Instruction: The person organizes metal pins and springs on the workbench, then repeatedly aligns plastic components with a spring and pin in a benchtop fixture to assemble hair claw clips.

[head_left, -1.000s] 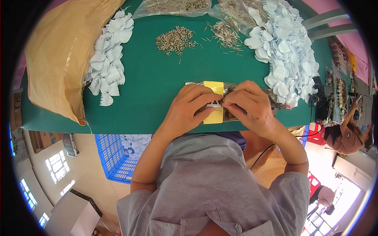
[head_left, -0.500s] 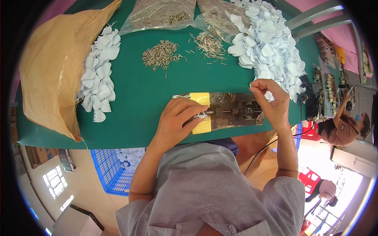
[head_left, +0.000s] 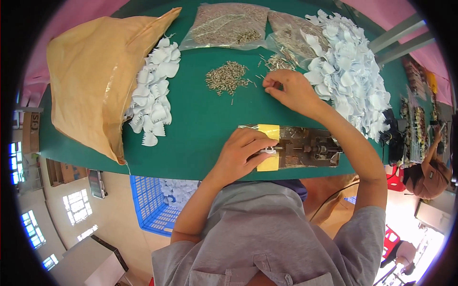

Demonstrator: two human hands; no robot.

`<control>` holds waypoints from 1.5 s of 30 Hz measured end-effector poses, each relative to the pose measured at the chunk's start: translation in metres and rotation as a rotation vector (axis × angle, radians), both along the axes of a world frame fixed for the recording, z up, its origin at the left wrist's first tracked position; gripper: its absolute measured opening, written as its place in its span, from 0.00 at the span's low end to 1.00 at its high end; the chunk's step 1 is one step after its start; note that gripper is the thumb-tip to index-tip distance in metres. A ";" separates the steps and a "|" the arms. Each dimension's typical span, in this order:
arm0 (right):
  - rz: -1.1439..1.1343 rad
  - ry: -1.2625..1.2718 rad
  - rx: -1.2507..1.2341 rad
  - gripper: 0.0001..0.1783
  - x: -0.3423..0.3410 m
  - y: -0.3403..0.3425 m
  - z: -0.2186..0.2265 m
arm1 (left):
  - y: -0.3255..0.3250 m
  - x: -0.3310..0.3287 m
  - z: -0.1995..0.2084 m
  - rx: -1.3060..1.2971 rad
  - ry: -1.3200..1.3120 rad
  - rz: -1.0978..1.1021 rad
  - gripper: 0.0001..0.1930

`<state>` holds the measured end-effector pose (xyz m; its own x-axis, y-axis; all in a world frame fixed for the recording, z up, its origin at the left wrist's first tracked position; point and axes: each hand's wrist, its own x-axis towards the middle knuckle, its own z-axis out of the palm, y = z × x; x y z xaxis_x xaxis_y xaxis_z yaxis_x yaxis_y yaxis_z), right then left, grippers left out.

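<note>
My left hand (head_left: pixel 242 153) is closed on a small white plastic piece (head_left: pixel 269 151), held at the yellow-covered end (head_left: pixel 268 164) of a low dark metal fixture (head_left: pixel 305 148). The fixture lies along the near edge of the green table. Up and to the right, my right hand (head_left: pixel 293 90) hovers with thumb and forefinger drawn together; what they pinch, if anything, is too small to make out. Beyond its fingers lies a loose heap of thin metal pins (head_left: pixel 279 63). Left of that sits a heap of short metal screw-like parts (head_left: pixel 226 77).
White toothed plastic pieces (head_left: pixel 352 71) are piled high at the right. More of them (head_left: pixel 155 93) spill from a big tan sack (head_left: pixel 93 81) on the left. Clear bags of metal parts (head_left: pixel 226 24) line the back. A blue basket (head_left: pixel 148 205) stands below the table.
My right hand has gone from the fixture's right end, forward and left, to beside the metal pins. My left hand keeps its hold on the white piece. The whole view has shifted.
</note>
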<state>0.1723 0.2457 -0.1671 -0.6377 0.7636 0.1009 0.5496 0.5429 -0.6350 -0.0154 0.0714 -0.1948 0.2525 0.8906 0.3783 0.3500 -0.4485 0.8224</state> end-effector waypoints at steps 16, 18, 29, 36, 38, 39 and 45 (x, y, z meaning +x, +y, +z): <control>0.043 -0.003 0.237 0.06 -0.044 0.017 -0.030 | 0.001 -0.006 -0.006 0.060 0.005 -0.019 0.14; 0.024 -0.015 0.203 0.06 -0.043 0.017 -0.029 | 0.000 -0.005 -0.007 0.055 0.008 -0.019 0.14; 0.121 0.015 0.349 0.06 -0.042 0.013 -0.034 | 0.000 -0.004 -0.006 0.052 0.011 0.003 0.16; 0.072 0.052 0.302 0.06 -0.038 0.009 -0.030 | 0.000 -0.004 -0.003 0.060 0.004 -0.004 0.16; 0.121 0.105 0.319 0.06 -0.042 0.008 -0.033 | -0.001 -0.005 -0.004 0.037 0.012 -0.003 0.16; 0.122 0.106 0.320 0.06 -0.042 0.008 -0.033 | -0.001 -0.005 -0.004 0.039 0.013 -0.002 0.16; 0.040 -0.006 0.226 0.05 -0.042 0.003 -0.032 | -0.001 -0.004 -0.006 0.046 -0.002 -0.017 0.15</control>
